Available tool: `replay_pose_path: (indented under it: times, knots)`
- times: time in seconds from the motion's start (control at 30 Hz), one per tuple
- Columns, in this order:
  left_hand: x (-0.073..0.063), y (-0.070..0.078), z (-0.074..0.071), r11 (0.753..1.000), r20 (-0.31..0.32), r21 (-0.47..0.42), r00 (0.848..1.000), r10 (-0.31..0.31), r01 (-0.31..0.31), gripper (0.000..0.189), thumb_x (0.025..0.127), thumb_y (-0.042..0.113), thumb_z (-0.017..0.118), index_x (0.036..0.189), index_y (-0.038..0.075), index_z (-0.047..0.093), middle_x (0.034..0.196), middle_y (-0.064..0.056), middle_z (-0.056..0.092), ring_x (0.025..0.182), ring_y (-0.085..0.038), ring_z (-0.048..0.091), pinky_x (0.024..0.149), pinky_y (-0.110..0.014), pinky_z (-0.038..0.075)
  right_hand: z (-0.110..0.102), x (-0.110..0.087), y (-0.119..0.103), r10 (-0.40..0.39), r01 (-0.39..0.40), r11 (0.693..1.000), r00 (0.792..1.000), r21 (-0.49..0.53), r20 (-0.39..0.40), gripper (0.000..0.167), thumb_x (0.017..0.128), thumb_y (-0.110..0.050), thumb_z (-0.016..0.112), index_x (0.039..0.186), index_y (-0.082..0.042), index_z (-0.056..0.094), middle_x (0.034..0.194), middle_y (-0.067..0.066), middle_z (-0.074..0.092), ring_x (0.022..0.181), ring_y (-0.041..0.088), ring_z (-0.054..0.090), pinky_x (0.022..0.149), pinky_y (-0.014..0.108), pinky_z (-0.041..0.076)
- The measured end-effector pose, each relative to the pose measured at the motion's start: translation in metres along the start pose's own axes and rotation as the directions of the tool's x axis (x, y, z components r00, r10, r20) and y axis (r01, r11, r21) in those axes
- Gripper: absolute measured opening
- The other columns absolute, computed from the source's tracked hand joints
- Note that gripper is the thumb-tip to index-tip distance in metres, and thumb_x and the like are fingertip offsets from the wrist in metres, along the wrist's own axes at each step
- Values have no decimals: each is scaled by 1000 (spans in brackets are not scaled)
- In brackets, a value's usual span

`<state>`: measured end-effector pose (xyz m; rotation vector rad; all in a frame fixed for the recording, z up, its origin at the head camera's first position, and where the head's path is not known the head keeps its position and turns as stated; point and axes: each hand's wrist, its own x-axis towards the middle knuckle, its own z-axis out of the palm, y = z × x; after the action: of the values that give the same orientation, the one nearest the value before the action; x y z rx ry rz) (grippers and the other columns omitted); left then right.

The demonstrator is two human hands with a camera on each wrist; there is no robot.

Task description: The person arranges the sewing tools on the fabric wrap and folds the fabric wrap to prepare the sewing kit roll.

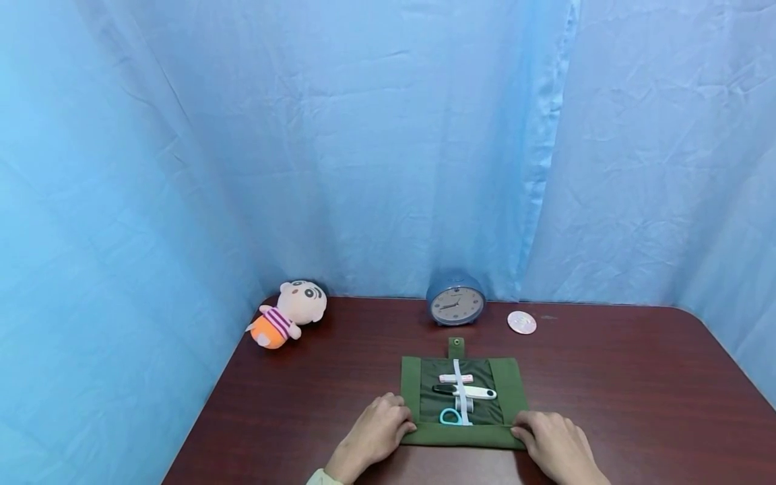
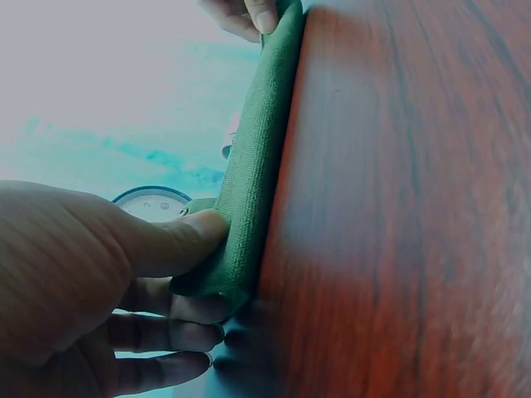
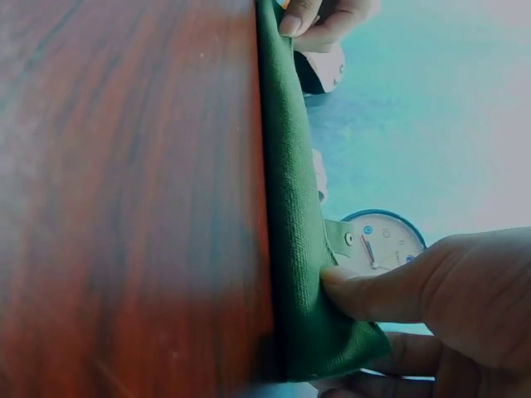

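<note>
A green fabric sewing kit pouch (image 1: 509, 384) lies spread on the table, its near edge folded over into a thick band. My left hand (image 1: 378, 426) pinches the left end of that fold between thumb and fingers; my right hand (image 1: 553, 441) pinches the right end. A white elastic strap (image 1: 457, 369) runs down the dark inner panel. Under it sit a small pinkish-white roll (image 1: 448, 378), a white tool with a black tip (image 1: 481, 392), a grey spool (image 1: 468, 405) and scissors with a turquoise handle (image 1: 446, 417). The scissors' lower part is hidden by the fold. A snap tab (image 1: 457, 347) points away at the far edge.
Behind the pouch stands a blue alarm clock (image 1: 456, 303), with a round whitish disc (image 1: 522, 322) to its right. A plush doll (image 1: 287, 316) lies at the table's back left corner. Blue curtains (image 1: 376, 168) hang around the dark red wooden table (image 1: 315, 384).
</note>
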<state>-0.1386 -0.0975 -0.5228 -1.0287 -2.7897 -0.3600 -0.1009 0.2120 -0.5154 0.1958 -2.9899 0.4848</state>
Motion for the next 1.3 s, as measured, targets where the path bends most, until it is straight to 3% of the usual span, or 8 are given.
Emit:
replay_pose_path:
  times: [0.47, 0.7, 0.77, 0.87, 0.97, 1.03, 1.13, 1.3]
  knots:
    - [1, -1, 1, 1000, -32, -5, 999, -16, 16, 17, 83, 29, 79, 72, 21, 69, 71, 11, 56, 69, -3, 50, 62, -17, 38, 2, -1, 3, 27, -27, 999, 1000, 37, 0, 22, 77, -11, 82, 86, -22, 65, 86, -7, 64, 76, 20, 68, 56, 42, 50]
    - [-2, 0, 5, 999, -67, 34, 998, -21, 24, 17, 81, 28, 81, 82, 20, 67, 81, 9, 56, 76, -6, 49, 66, -19, 42, 7, -3, 8, -68, 65, 997, 991, -31, -114, 32, 69, -10, 87, 72, -26, 60, 81, -11, 50, 75, 11, 53, 56, 32, 45]
    - [-3, 1, 7, 997, -91, 72, 996, 1, 5, 17, 80, 29, 82, 79, 21, 67, 82, 9, 54, 77, -6, 48, 66, -19, 41, 9, -4, 10, -153, 138, 986, 973, -94, -172, 31, 65, -10, 90, 68, -26, 63, 80, -12, 48, 77, 11, 51, 58, 29, 45]
    - [-4, 4, 8, 988, -127, 150, 991, 49, -29, 16, 78, 29, 82, 73, 22, 69, 81, 9, 54, 77, -8, 46, 65, -20, 38, 12, -3, 13, -309, 260, 941, 921, -216, -238, 29, 58, -11, 92, 62, -25, 66, 79, -11, 47, 78, 12, 48, 58, 28, 44]
    - [-7, 8, 6, 966, -129, 249, 986, 103, -68, 16, 79, 24, 80, 67, 22, 70, 80, 8, 55, 76, -10, 46, 65, -22, 36, 14, -5, 16, -432, 350, 880, 871, -322, -233, 24, 58, -15, 92, 61, -24, 70, 81, -9, 50, 81, 15, 50, 57, 30, 44]
    - [-10, 10, 5, 950, -104, 298, 986, 126, -90, 15, 81, 22, 78, 68, 22, 71, 81, 8, 55, 77, -12, 46, 65, -23, 35, 16, -7, 19, -474, 382, 848, 856, -366, -205, 22, 60, -17, 91, 64, -24, 70, 84, -8, 52, 83, 17, 52, 57, 32, 45]
    - [-16, 14, 1, 945, -46, 314, 993, 112, -92, 8, 84, 26, 75, 81, 19, 74, 89, 6, 57, 83, -13, 47, 67, -25, 36, 18, -11, 21, -517, 414, 817, 834, -400, -192, 19, 62, -17, 87, 70, -22, 71, 89, -6, 55, 88, 21, 55, 59, 36, 48]
    - [-22, 16, -3, 947, 39, 309, 996, 74, -83, 32, 87, 41, 74, 108, 17, 76, 103, 3, 58, 89, -14, 50, 69, -26, 39, 22, -13, 27, -581, 446, 770, 785, -456, -213, 23, 57, -17, 82, 77, -16, 72, 93, -2, 57, 93, 24, 56, 63, 40, 51]
